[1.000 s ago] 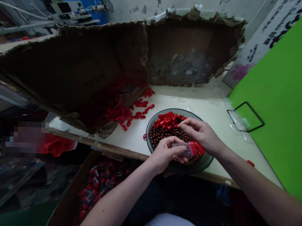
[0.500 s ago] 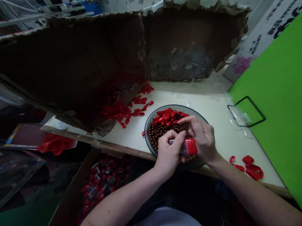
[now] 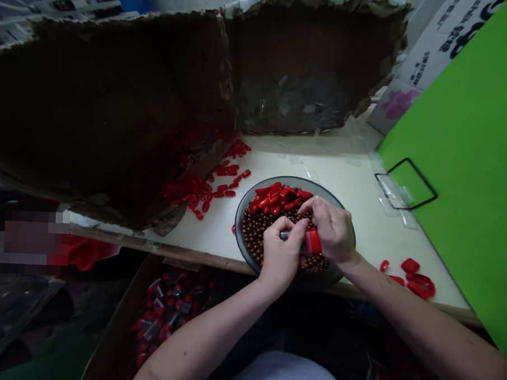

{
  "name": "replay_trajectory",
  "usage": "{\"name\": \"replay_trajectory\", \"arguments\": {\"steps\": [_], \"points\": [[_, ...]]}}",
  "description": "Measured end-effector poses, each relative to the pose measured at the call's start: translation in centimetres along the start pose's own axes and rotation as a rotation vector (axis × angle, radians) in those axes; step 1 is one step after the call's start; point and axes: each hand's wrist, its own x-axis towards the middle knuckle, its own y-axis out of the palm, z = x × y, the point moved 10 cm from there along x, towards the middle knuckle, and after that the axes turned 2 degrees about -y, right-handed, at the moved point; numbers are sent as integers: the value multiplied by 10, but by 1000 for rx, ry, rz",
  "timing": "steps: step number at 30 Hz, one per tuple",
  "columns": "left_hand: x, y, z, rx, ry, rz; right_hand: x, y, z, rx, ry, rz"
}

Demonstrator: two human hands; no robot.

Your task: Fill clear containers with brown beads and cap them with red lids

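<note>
Container (image 3: 308, 243) being pinched in left hand (image 3: 282, 252) above bowl (image 3: 323, 191) of brown beads (image 3: 255, 230).
Red end (image 3: 314, 241) is being flanked by curled right hand (image 3: 334, 230); cannot tell if anything is being gripped there. Risk: container could be getting dropped among beads if pinch is being held too lightly.

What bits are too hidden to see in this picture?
All in the head view:
Much of the small case: covered by the left hand.
Bottom of the bowl: buried under brown beads.
Cardboard's left inside: too dark.
White carton's uppermost letters: cut by the top edge.
</note>
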Motion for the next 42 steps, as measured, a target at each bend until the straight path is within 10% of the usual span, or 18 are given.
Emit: {"name": "replay_trajectory", "arguments": {"steps": [12, 28, 42], "points": [[0, 21, -43, -15, -119, 212, 22, 2, -7, 737, 489, 132], [-21, 21, -57, 86, -94, 92, 16, -8, 25, 668, 316, 26], [-11, 25, -30, 10, -270, 230, 5, 20, 0, 968, 590, 27]]}}
